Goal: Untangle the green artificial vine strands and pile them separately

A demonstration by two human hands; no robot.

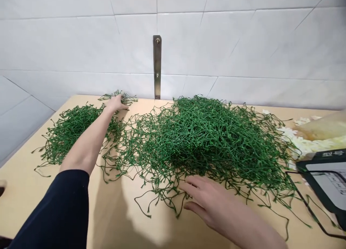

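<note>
While left hand (pixel 116 103) touches a small sprig (pixel 128 97) on the bench (pixel 113 213) by the wall (pixel 81 43), fingers' grip unclear, right hand (pixel 208 202) lies flat, fingers spread, at edge of big stem pile (pixel 211 140).

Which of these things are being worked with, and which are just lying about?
In hand:
left hand at the small stem bunch by the wall
right hand at the near edge of the big stem pile

Lying about:
left stem heap
white petals
dark device
wall bracket
</note>
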